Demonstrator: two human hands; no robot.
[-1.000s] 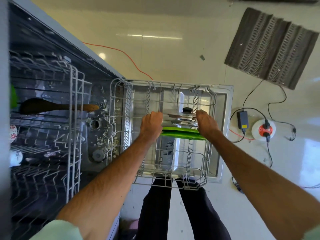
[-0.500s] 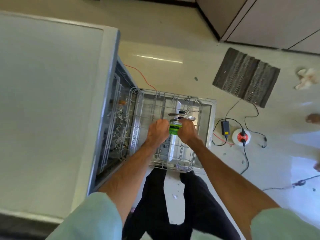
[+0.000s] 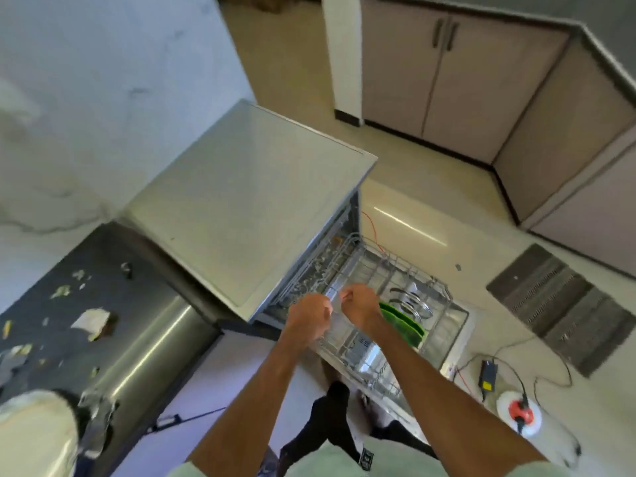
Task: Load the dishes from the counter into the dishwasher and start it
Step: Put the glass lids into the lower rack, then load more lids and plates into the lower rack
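Stainless front, dark top: the table point(image 3: 113, 246) sat at 8 o'clock in the frame. Small scraps were scattered over it, plus one crumpled white wad point(image 3: 91, 320). A pale blurred shape at the 7 o'clock corner was unreadable.

The dishwasher point(image 3: 247, 208), flat grey top, stood mid-frame at 2 o'clock from the table. Its door point(image 3: 459, 333) lay open toward 4 o'clock, and the wire rack point(image 3: 385, 266) stood out over the door.

The left hand point(image 3: 307, 316) hung over the rack's 8 o'clock edge. The right hand point(image 3: 359, 304) was just beside it at 2 o'clock, knuckles nearly meeting. On both hands the grip was curled in tight. With the motion blur I couldn't tell whether either grip was clamped on a rack wire or on nothing.

Dishes were already in the rack. Two green plates point(image 3: 402, 325) stood on edge at 4 o'clock from the right hand, just past the wrist. The steel lids point(image 3: 413, 302) leaned tilted at 1 o'clock from the plates, close against them; actual contact wasn't clear.

On the floor at 3 o'clock lay a dark ribbed mat point(image 3: 557, 308), well apart from the door. At 5 o'clock from the door were a black adapter point(image 3: 487, 375) and a white cable reel point(image 3: 519, 413) with a red socket, cords looping between them. Beige cabinets point(image 3: 447, 70) lined the 1 o'clock corner.
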